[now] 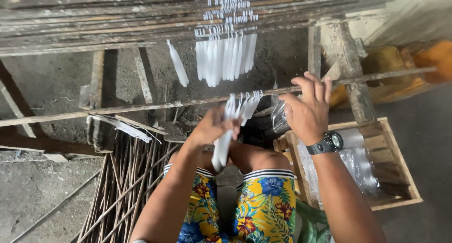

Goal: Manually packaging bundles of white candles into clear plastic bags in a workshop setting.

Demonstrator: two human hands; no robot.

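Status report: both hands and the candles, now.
Left hand gripping white candles hung off thin stick. Right hand on stick beside clear bag. Nothing blocking.
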